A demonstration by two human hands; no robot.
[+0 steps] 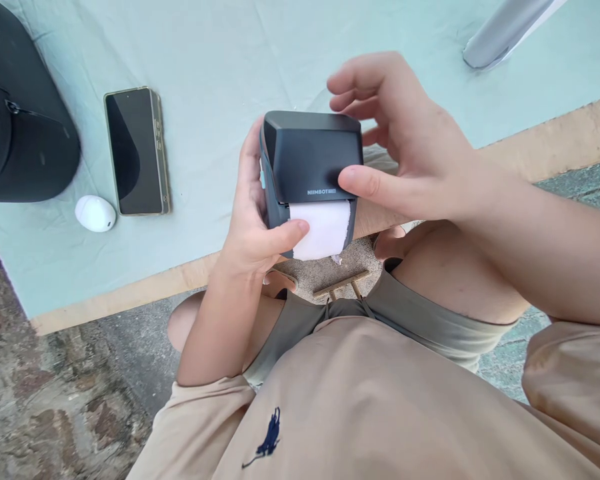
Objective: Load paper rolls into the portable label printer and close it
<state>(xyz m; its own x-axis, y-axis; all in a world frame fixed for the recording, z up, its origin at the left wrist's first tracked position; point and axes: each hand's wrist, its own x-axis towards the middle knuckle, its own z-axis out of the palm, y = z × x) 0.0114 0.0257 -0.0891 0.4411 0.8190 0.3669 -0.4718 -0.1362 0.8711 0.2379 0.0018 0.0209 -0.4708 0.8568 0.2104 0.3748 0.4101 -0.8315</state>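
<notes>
Printer (313, 157) is off the table (220, 60), held over your lap just past the table edge. Your left hand (253, 227) cups its left side: fingers wrapped round the body, thumb lying across the white paper roll (325, 230) at the open front. Your right hand (405, 147) is mostly open; only the thumb presses the lid's lower right corner, the other fingers spread loose above the top.

Handling, judged: hard plastic shell, rigid, smooth, likely light enough for one hand. Grip by the two side walls, as the left hand does. The lid looks hinged, so it may give under pressure. The paper is soft and creases or tears easily; keep thumb pressure light there.

Phone (136, 152), a white earbud case (95, 213) and a black case (20, 113) lie on the table to the left, well apart.
</notes>
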